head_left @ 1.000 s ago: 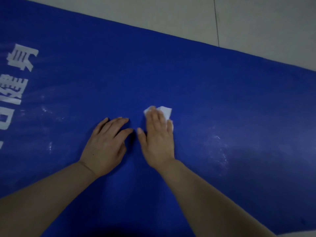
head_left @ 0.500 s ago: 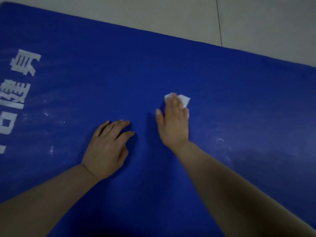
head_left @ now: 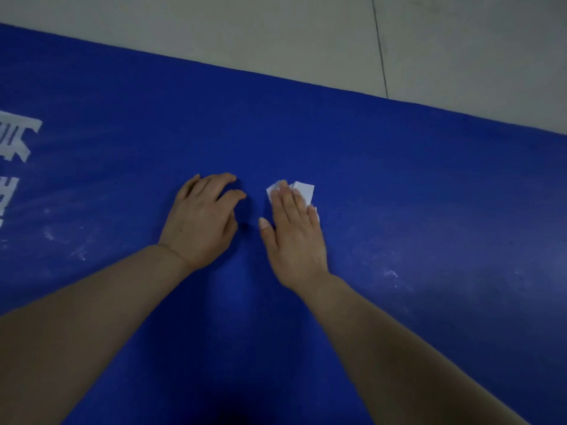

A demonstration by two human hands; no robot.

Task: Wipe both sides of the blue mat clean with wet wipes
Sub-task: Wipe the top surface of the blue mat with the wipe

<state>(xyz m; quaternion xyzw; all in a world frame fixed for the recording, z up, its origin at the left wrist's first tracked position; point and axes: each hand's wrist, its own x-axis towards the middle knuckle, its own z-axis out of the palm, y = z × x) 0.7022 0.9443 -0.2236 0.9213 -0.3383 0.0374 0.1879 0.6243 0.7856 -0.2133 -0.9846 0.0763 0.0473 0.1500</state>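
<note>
The blue mat lies flat and fills most of the view, with white printed characters at its left edge. My right hand lies flat on the mat with straight fingers, pressing a folded white wet wipe under its fingertips; the wipe's corners stick out beyond the fingers. My left hand rests on the mat just left of it, fingers slightly bent and holding nothing. Faint whitish smears show on the mat at the left and at the right.
A pale tiled floor runs beyond the mat's far edge, with a dark tile joint at the upper right. The white characters mark the mat's left side.
My right hand pushed the wipe away from me and to the right, then drew it back toward me beside the left hand. The left hand stayed planted on the mat.
</note>
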